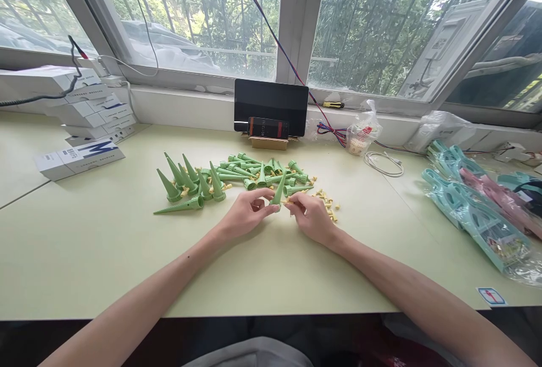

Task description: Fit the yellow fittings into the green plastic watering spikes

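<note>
My left hand (249, 210) grips a green plastic cone (278, 191) near its wide base, with the tip pointing up. Close by on the right, my right hand (311, 214) pinches a small yellow plastic piece (286, 201) beside the cone's base; whether the two touch I cannot tell. Behind my hands lies a heap of green cones (241, 169). Several cones stand upright at the left (186, 178), and one cone (180, 205) lies on its side in front of them. Small yellow pieces (330, 203) are scattered just right of my right hand.
A phone (269, 128) leans on a cardboard stand before a dark tablet (271, 101). White boxes (84, 158) are stacked at the left. Bagged teal plastic items (474, 203) lie at the right. A white cable (383, 164) and a plastic bag (363, 130) are near the window.
</note>
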`<state>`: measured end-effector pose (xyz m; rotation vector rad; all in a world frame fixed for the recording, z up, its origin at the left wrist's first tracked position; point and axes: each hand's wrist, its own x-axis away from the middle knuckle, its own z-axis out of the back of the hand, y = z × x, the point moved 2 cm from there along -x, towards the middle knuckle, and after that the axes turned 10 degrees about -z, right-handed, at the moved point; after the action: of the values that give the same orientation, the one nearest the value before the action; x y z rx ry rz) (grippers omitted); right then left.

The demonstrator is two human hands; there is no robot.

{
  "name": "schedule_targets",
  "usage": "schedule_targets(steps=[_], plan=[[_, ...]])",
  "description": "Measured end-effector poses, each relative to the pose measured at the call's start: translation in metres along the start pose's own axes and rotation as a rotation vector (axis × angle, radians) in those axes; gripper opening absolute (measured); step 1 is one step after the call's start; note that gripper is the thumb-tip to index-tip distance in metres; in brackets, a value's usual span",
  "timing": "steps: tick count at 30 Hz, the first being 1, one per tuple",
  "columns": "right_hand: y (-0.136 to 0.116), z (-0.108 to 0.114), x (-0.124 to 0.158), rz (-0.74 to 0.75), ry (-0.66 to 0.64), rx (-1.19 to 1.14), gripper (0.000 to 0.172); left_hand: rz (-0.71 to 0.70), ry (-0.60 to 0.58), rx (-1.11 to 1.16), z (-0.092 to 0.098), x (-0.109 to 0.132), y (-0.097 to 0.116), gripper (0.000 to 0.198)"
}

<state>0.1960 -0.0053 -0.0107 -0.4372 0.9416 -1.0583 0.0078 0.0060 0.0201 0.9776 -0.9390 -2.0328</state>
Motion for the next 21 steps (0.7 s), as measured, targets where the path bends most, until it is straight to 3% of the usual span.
schedule_targets(steps=[21], plan=[[-0.004,0.001,0.002,-0.054,-0.068,-0.015,0.024,-0.213,0.051,-0.127,-0.002,-0.001,-0.013,0.023]])
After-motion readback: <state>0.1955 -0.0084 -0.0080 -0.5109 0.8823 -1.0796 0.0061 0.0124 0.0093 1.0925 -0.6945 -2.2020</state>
